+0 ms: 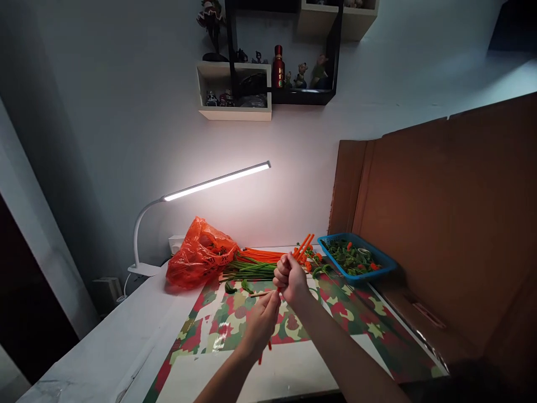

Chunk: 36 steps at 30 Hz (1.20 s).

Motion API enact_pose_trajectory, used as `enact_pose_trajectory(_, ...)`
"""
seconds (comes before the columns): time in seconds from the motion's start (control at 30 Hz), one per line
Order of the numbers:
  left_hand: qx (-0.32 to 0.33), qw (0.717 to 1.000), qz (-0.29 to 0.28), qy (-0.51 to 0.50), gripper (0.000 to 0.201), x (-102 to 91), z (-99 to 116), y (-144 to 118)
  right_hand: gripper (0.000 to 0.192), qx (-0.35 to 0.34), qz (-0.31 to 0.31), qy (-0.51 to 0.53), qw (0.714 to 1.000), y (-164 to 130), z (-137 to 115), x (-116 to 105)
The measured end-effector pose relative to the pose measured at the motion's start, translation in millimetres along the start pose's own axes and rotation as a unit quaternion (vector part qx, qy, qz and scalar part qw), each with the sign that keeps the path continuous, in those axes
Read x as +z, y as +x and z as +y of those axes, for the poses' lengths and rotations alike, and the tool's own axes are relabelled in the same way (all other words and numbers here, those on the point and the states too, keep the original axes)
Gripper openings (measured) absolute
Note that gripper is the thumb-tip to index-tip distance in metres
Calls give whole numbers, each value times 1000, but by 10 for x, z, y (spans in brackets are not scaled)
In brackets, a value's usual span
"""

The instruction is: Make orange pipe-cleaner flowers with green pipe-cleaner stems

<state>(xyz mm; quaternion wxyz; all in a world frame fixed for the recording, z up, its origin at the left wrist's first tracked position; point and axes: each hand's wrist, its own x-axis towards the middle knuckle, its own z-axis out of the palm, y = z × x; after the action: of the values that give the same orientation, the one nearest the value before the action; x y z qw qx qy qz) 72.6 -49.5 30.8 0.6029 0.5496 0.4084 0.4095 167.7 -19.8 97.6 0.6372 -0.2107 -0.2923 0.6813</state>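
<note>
My right hand (290, 278) is closed in a fist around thin orange sticks (305, 246), whose upper ends stick out to the upper right. Just below it, my left hand (264, 316) pinches the same sticks, its fingertips close to the fist. Red-orange lower ends show beneath the left hand. A thin pale stick (260, 294) points left from beside the left fingertips; what holds it is hidden. Behind the hands lie a bundle of orange sticks (262, 256) and a bundle of green stems (249, 270). Small orange flowers (309, 266) lie to the right.
A red plastic bag (197, 257) sits at the left, near a lit clamp lamp (218, 180). To the right stands a blue basket (356, 276) of green leaves and orange pieces, beside a tall cardboard panel (436, 212). Loose green leaves (246, 286) lie on the patterned mat (335, 319).
</note>
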Motion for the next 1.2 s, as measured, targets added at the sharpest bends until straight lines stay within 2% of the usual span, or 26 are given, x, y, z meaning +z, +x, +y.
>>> enact_pose_trajectory(0.17, 0, 995, 43, -93, 81, 119, -238, -114, 48, 14, -3, 39, 999, -73, 26, 100)
enact_pose_trajectory(0.3, -35, 990, 39, -127, 82, 113, -410, -289, 48, 42, -22, 43, 998, -76, -17, 120)
enact_pose_trajectory(0.47, -91, 988, 5, -123, 77, -64, -496, -455, 48, 65, -31, 30, 997, 2, -160, 41)
enact_pose_trajectory(0.63, -154, 982, -58, -88, 66, -246, -493, -588, 45, 42, -21, 24, 999, 46, -299, -20)
enact_pose_trajectory(0.73, -163, 982, -72, -57, 61, -384, -512, -628, 43, 37, -22, 19, 999, 41, -357, -46)
enact_pose_trajectory(0.83, -135, 989, -64, -19, 53, -574, -505, -580, 42, 44, -34, 7, 998, 23, -389, -56)
enact_pose_trajectory(0.9, -86, 996, -38, 6, 39, -702, -440, -498, 42, 64, -51, -8, 997, 3, -385, -46)
enact_pose_trajectory(1.0, -20, 999, 16, 25, 46, -807, -230, -331, 40, 141, -96, -47, 984, -48, -297, 4)
enact_pose_trajectory(1.1, 70, 996, 49, 25, 45, -747, 21, -157, 36, 246, -148, -96, 953, -115, -93, 68)
enact_pose_trajectory(1.17, 83, 996, 23, -20, 44, -655, 128, -57, 41, 310, -169, -129, 927, -148, 58, 87)
enact_pose_trajectory(1.2, 73, 995, 37, -56, 45, -610, 153, -17, 46, 344, -166, -153, 911, -156, 120, 82)
